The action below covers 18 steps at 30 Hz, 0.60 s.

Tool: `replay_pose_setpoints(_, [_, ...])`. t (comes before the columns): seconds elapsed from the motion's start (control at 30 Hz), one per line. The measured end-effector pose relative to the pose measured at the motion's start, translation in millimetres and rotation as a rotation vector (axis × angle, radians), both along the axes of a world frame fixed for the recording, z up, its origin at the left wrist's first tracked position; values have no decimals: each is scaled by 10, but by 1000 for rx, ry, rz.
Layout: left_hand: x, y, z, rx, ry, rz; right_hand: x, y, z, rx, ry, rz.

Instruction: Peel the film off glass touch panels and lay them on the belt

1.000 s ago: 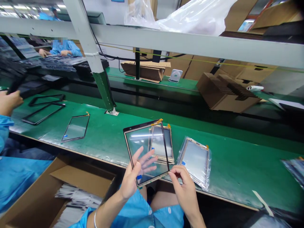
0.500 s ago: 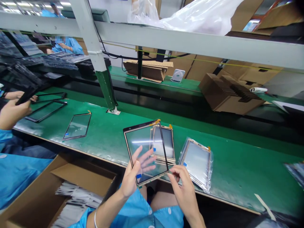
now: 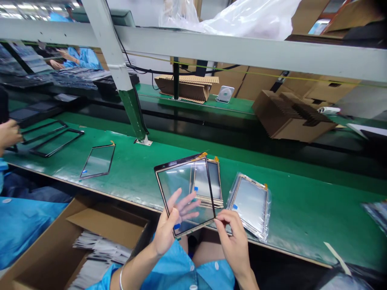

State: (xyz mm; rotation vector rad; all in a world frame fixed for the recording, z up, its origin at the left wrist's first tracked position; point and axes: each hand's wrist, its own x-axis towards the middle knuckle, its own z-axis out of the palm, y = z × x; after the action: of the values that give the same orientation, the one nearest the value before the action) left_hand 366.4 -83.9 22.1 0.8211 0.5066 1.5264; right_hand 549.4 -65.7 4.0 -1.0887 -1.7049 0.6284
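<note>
A clear touch screen panel [image 3: 173,177] with a black border and an orange ribbon tab is held tilted above the bench edge. My left hand [image 3: 166,229] grips its lower left edge with the thumb in front; the spread fingers show through the glass from behind. At the lower right corner, my right hand [image 3: 234,235] pinches with thumb and forefinger; any film between them is too small to make out. Partly hidden behind the panel lies a stack of similar panels [image 3: 214,179]. To its right, more panels [image 3: 252,205] lie in clear plastic wrap.
One panel [image 3: 98,161] lies apart on the green bench [image 3: 302,209]. Further left are black frames [image 3: 57,143] and another person's hand [image 3: 9,133]. An open carton [image 3: 39,257] with white sheets stands below the bench edge. A slanted post [image 3: 128,96] rises behind.
My hands and the panel stay nearly in place, the panel tilting slightly. At the left, the co-worker's hands and the black frame they held have moved leftward, mostly out of view.
</note>
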Motion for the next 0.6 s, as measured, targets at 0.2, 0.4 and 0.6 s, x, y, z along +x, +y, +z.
replay_pose_setpoints(0.2, [16,3,-43,18,41,3,-7,16,1,-97,-14,30])
replay_pose_setpoints(0.4, [7,8,-46,-55,0,40,-1,-1,-50,-104,-38,8])
replay_pose_setpoints(0.6, [11,-4,-9,-56,-38,80,-81,-19,-54,-2,-4,-80])
